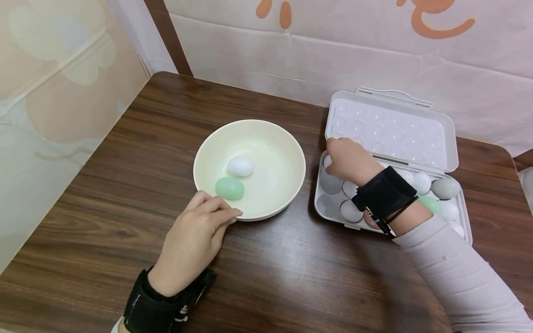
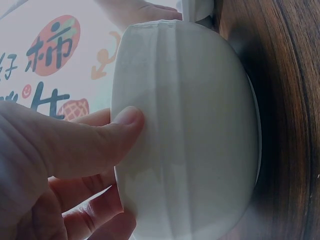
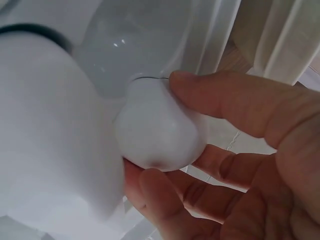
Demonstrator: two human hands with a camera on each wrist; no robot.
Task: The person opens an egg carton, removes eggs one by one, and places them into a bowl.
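A cream bowl [image 1: 287,152] stands mid-table with a white egg [image 1: 240,166] and a green egg [image 1: 229,188] inside. My left hand [image 1: 195,238] rests at the bowl's near rim; in the left wrist view its thumb [image 2: 107,135] presses the bowl's outer wall [image 2: 190,125]. An open white egg box [image 1: 387,129] sits to the right, holding several white, grey and green eggs. My right hand [image 1: 347,159] reaches into the box's far-left corner and pinches a white egg [image 3: 160,130] between thumb and fingers.
The dark wooden table [image 1: 125,185] meets a paper-covered wall at the back and a panel on the left. The box lid [image 1: 389,127] stands open towards the wall. Both wrists wear black straps.
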